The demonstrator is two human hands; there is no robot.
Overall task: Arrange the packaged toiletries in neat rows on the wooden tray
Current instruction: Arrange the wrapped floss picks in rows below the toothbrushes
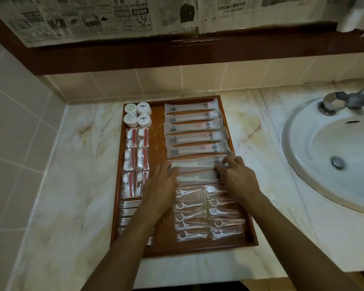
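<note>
Head view: both of my hands are down on the wooden tray (243, 185), which lies on the marble counter (76, 164) left of the sink (328, 156). My left hand (163, 181) rests flat with its fingers fairly straight, the tips touching the left end of a long comb packet (195, 163). My right hand (236, 173) is at the packet's other end, fingertips curled onto its edge in a narrow pinch. A second comb packet (198, 178) lies just below, between my hands. Above them five toothbrush packets (194, 128) lie in a column, one beneath another. Below my hands the floss pick packets (208, 213) lie in two columns. On the tray's left side four round soap pucks (138, 114) make a square at the far corner, cotton and swab packets (136, 153) run in pairs below them, and small white packets (128, 211) are partly hidden under my left forearm. Newspaper (114, 15) covers the wall above the tiles.
</note>
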